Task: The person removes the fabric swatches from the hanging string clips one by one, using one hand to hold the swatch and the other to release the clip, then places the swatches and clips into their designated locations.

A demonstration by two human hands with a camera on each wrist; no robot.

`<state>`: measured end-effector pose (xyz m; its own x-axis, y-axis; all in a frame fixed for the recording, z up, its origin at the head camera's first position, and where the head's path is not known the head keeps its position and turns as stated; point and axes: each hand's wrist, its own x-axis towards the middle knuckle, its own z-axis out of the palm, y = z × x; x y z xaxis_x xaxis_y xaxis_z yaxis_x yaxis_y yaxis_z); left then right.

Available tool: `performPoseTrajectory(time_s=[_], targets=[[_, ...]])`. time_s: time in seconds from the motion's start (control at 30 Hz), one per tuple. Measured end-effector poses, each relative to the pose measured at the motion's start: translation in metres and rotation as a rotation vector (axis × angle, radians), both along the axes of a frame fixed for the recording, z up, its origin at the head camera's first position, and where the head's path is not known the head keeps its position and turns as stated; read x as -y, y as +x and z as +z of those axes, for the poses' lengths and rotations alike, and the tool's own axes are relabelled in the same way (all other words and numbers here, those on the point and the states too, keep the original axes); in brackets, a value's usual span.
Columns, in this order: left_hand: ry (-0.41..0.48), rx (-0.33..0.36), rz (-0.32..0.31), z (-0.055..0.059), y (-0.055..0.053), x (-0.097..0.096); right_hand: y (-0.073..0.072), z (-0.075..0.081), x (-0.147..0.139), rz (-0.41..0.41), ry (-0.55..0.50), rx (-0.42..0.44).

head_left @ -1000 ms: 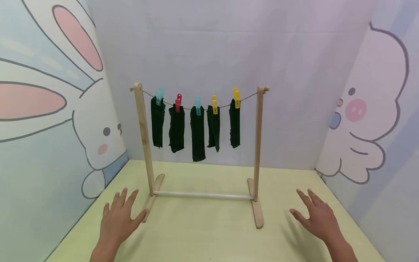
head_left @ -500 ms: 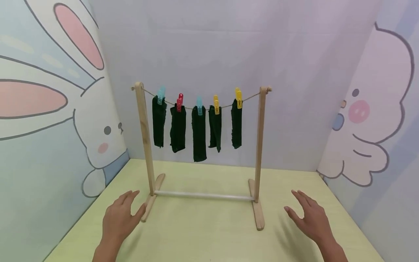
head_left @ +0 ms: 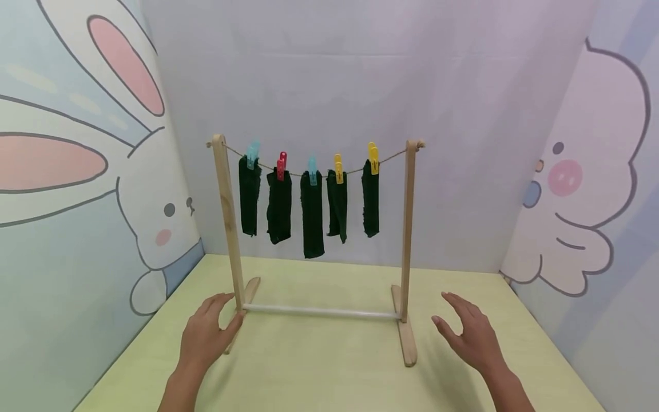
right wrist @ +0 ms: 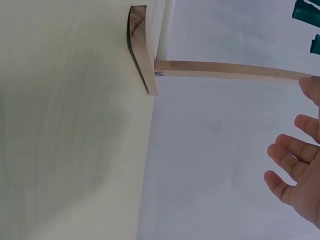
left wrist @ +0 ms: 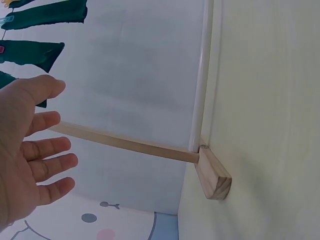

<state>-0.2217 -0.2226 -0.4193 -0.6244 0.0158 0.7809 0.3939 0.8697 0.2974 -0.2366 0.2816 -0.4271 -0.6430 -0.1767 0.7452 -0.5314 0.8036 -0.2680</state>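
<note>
A small wooden clothesline stand (head_left: 408,234) stands on the table, a cord strung between its two posts. Several dark green cloth strips (head_left: 312,220) hang from the cord, each under a clothespin: light blue, red (head_left: 280,169) or yellow (head_left: 373,160). My left hand (head_left: 206,332) is in front of the stand's left foot, fingers spread and holding nothing; its thumb overlaps the left post's base in the head view. To the right of the right post is my right hand (head_left: 473,337), thumb apart from the fingers, also holding nothing. Both hands hover above the table.
A white rod (head_left: 319,312) joins the two wooden feet (head_left: 407,343) low over the pale yellow table (head_left: 319,372). Behind it hangs a plain light backdrop (head_left: 453,171). Side walls carry a rabbit drawing (head_left: 149,229) on the left and another cartoon animal on the right.
Both hands have moved inward toward the stand, the left one rightward and the right one leftward. Their fingers are a little more bent. The stand and strips have stayed put.
</note>
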Motion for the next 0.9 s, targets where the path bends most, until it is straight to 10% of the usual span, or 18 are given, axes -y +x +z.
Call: performPoseTrajectory(time_s=[0.9], targets=[[0.241,0.100,-0.100,0.035,-0.037,-0.017,-0.026,0.071,0.060,0.350,-0.108,-0.018]])
